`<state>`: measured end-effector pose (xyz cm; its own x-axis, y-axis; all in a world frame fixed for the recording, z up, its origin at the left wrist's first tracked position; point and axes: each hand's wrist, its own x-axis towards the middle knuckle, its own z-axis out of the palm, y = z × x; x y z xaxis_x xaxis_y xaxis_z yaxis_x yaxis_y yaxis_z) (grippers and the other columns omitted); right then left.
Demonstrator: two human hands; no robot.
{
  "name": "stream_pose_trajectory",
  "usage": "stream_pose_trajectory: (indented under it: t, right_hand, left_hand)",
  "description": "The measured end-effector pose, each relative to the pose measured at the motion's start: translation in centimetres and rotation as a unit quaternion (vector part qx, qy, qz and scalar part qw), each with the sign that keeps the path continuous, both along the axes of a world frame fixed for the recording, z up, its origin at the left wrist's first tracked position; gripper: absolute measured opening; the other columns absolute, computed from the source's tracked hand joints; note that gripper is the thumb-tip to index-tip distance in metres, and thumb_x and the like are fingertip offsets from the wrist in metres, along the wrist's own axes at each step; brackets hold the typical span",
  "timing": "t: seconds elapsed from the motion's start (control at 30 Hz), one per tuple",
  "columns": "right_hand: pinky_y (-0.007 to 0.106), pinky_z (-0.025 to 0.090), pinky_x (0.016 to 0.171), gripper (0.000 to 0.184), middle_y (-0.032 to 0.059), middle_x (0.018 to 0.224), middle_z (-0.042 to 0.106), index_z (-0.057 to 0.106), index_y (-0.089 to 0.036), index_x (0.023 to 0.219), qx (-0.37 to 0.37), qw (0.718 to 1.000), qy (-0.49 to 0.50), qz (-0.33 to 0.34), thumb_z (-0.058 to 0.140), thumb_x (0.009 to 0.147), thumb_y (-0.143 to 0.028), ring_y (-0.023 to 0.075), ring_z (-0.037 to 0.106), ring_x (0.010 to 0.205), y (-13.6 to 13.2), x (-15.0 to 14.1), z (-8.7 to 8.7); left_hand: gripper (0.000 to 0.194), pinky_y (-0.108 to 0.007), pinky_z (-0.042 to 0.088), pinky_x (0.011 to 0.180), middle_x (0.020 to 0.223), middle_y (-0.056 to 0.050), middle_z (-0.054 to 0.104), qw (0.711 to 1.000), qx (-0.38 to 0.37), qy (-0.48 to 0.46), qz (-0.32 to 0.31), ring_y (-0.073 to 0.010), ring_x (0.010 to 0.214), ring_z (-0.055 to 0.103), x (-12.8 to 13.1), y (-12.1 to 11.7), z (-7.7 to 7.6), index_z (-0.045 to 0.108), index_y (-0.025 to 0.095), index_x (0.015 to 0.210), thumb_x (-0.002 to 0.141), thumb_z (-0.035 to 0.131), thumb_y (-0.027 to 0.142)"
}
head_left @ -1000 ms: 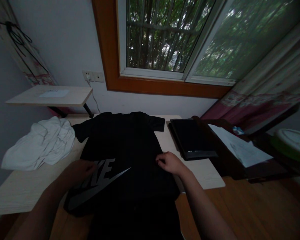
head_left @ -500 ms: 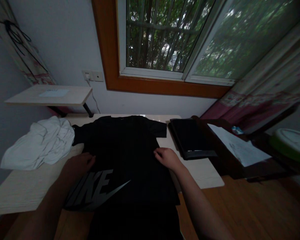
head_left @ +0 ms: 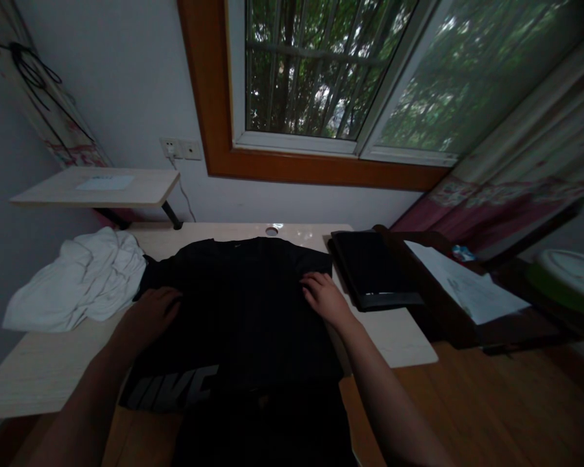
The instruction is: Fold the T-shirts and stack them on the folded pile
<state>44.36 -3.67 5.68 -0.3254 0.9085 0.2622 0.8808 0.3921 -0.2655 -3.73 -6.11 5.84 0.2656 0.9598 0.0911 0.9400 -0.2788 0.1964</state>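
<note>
A black T-shirt (head_left: 253, 305) lies spread over the desk, its neckline toward the wall and its lower part, with grey lettering, hanging over the near edge. On its left side, below the sleeve, rests my left hand (head_left: 153, 311), open, thumb apart from the fingers. My right hand (head_left: 324, 298) lies open on the shirt's right side near the sleeve, fingers loosely stretched on the cloth. Neither hand grips the fabric. A crumpled white cloth (head_left: 78, 282) sits left of the shirt.
The pale desk (head_left: 394, 337) has a raised shelf (head_left: 97, 185) with a paper at its back left. A black laptop-like case (head_left: 374, 266) lies right of the shirt. Farther right are a sheet of paper (head_left: 460, 279) and a green container with a pale lid (head_left: 569, 279).
The shirt has slid toward me, uncovering a round hole at the desk's back. Its lettering hangs lower. Both hands now lie slightly farther up the shirt with fingers more stretched out.
</note>
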Motion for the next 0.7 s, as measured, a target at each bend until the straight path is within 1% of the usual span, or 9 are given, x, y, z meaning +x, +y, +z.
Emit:
stream_pose_trajectory:
  t: [0.07,0.17,0.23,0.3,0.4,0.47,0.57,0.63,0.7]
  right_hand:
    - [0.039,0.045,0.104,0.028,0.0091,0.127,0.067,0.069,-0.022,0.123,-0.001,1.0,-0.029,-0.011,0.055,0.099,-0.026,0.0257,0.059,0.114,0.1,-0.2,-0.3]
    - [0.036,0.046,0.099,0.026,0.0081,0.118,0.071,0.071,-0.022,0.119,-0.021,0.997,-0.065,-0.021,0.054,0.1,-0.027,0.0247,0.061,0.108,-0.3,-0.1,-0.5]
    - [0.032,0.047,0.092,0.025,0.0081,0.11,0.073,0.074,-0.022,0.109,-0.034,0.996,-0.082,-0.031,0.051,0.102,-0.029,0.0231,0.064,0.101,-0.6,0.2,-0.2]
    - [0.029,0.047,0.079,0.032,0.0076,0.099,0.074,0.076,-0.022,0.096,-0.06,0.992,-0.099,-0.047,0.047,0.104,-0.034,0.0207,0.067,0.091,-1.0,0.5,0.2]
    - [0.028,0.042,0.066,0.047,0.0065,0.086,0.074,0.075,-0.023,0.08,-0.106,0.985,-0.125,-0.061,0.042,0.106,-0.044,0.0186,0.068,0.077,-1.4,0.8,0.9]
    - [0.028,0.04,0.065,0.048,0.0062,0.083,0.075,0.076,-0.024,0.078,-0.116,0.983,-0.13,-0.059,0.042,0.106,-0.046,0.0187,0.069,0.076,-1.5,0.8,1.2]
    - [0.027,0.041,0.066,0.042,0.006,0.087,0.075,0.075,-0.023,0.083,-0.094,0.988,-0.109,-0.061,0.046,0.105,-0.044,0.0185,0.068,0.078,-0.8,0.0,1.3]
    - [0.027,0.043,0.072,0.035,0.006,0.09,0.074,0.074,-0.022,0.087,-0.061,0.994,-0.075,-0.056,0.049,0.104,-0.041,0.0191,0.067,0.084,0.2,-1.0,1.2]
    - [0.028,0.046,0.081,0.026,0.006,0.094,0.073,0.073,-0.022,0.092,-0.026,0.998,-0.032,-0.041,0.053,0.102,-0.036,0.0206,0.066,0.093,1.7,-2.3,1.1]
  left_hand:
    - [0.043,-0.047,0.046,0.103,0.123,-0.013,0.071,1.0,0.001,0.029,0.001,-0.0313,0.109,0.063,0.0,0.0,-0.3,0.073,0.019,0.115,0.093,0.041,0.037]
    - [0.042,-0.043,0.048,0.098,0.115,-0.012,0.073,0.998,-0.024,0.051,-0.001,-0.0287,0.102,0.066,0.0,-0.5,0.0,0.075,0.019,0.106,0.094,0.038,0.036]
    - [0.045,-0.04,0.049,0.09,0.105,-0.011,0.075,0.995,-0.07,0.06,0.025,-0.0269,0.095,0.069,-0.1,-1.1,0.5,0.075,0.02,0.096,0.097,0.035,0.041]
    - [0.051,-0.037,0.049,0.08,0.092,-0.009,0.076,0.987,-0.138,0.061,0.053,-0.0257,0.085,0.071,-0.2,-1.6,1.0,0.075,0.023,0.085,0.098,0.034,0.049]
    - [0.053,-0.035,0.048,0.073,0.081,-0.006,0.076,0.978,-0.201,0.037,0.049,-0.0247,0.079,0.072,-0.2,-2.0,1.1,0.073,0.025,0.077,0.098,0.034,0.054]
    - [0.047,-0.035,0.048,0.075,0.085,-0.006,0.076,0.983,-0.176,0.019,0.047,-0.0244,0.081,0.072,-0.3,-1.8,0.9,0.073,0.025,0.083,0.098,0.037,0.052]
    - [0.036,-0.038,0.05,0.088,0.103,-0.007,0.075,0.997,-0.068,-0.004,0.044,-0.0251,0.095,0.069,-0.2,-0.5,0.5,0.072,0.024,0.098,0.096,0.042,0.045]
    - [0.033,-0.041,0.046,0.1,0.111,-0.008,0.073,1.0,0.01,-0.015,0.023,-0.0262,0.105,0.066,0.0,1.0,0.3,0.071,0.024,0.105,0.094,0.044,0.04]
    - [0.032,-0.044,0.043,0.106,0.113,-0.009,0.071,0.998,0.062,-0.015,0.019,-0.0275,0.109,0.063,0.6,2.9,0.0,0.071,0.023,0.108,0.093,0.047,0.037]
